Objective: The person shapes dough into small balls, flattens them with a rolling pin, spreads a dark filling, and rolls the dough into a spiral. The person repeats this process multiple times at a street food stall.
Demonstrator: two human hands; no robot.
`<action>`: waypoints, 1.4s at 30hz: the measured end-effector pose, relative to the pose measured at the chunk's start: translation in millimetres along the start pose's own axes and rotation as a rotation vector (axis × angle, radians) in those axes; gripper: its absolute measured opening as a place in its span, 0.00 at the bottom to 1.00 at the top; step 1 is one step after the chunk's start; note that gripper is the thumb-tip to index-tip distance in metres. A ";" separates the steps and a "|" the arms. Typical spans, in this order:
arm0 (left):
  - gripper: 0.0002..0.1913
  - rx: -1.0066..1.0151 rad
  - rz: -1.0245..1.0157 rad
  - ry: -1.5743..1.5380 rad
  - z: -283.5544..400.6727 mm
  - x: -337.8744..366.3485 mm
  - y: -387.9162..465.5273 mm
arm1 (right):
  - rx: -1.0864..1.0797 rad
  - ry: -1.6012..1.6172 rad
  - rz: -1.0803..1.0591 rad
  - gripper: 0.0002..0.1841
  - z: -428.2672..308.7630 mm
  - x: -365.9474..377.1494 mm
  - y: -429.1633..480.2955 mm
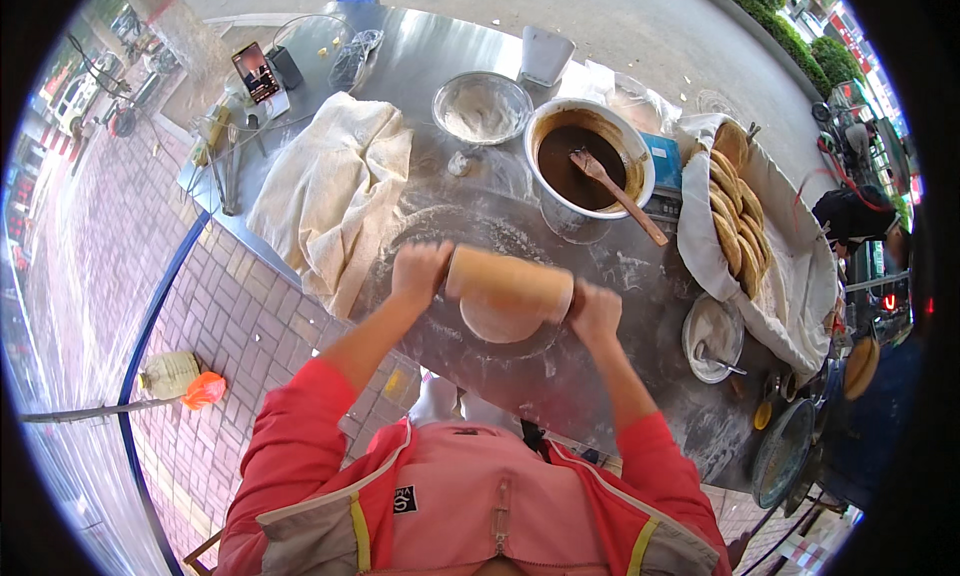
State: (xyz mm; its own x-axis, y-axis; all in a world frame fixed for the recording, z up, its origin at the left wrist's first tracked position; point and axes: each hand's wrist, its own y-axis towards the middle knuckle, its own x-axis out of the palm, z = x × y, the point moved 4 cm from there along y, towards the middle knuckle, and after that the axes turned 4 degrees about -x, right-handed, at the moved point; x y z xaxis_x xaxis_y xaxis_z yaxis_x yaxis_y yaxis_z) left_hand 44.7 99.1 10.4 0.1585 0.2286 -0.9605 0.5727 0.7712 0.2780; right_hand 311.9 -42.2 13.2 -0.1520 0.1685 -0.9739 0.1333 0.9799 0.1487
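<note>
A thick wooden rolling pin [510,280], blurred by motion, lies across a round, flat piece of dough [499,319] on the floured metal table [450,220]. My left hand [420,272] is closed around the handle at its left end. Around the right-end handle my right hand [596,311] is closed too. The pin covers the dough's far part. Left of my left hand rests a bunched cream cloth [330,193]. Beyond the pin are a small lump of dough [460,163] and a glass bowl of flour [481,111].
A white pot [551,193] of dark brown sauce holds a wooden spatula [622,197]. Flatbreads [739,216] fill a cloth-lined basket [795,306] at right, with a bowl of white powder [712,336] nearer. Tongs [219,178] and a phone [256,73] sit far left. A person in dark clothes [859,212] is at far right.
</note>
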 end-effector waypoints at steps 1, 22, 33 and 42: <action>0.04 0.031 0.020 -0.027 4.5 -7.8 -25.5 | 0.027 -0.036 -0.063 0.09 -5.7 2.6 -23.9; 0.05 0.029 -0.001 -0.123 -5.8 -5.1 -30.0 | 0.076 -0.084 -0.141 0.04 -15.7 11.6 -28.2; 0.09 0.028 -0.076 -0.095 2.3 -21.5 -72.8 | 0.104 -0.048 -0.348 0.08 -34.3 -7.3 -76.2; 0.07 0.047 -0.040 0.042 -1.2 10.1 10.5 | 0.063 -0.087 -0.006 0.06 5.9 2.6 3.5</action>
State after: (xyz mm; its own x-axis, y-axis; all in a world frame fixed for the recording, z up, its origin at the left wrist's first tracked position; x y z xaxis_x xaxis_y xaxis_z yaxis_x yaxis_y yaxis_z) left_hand 51.4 110.2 3.7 0.1017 0.2231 -0.9695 0.6149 0.7520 0.2376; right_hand 317.8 -39.0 10.2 -0.0680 0.1503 -0.9863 0.1946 0.9716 0.1347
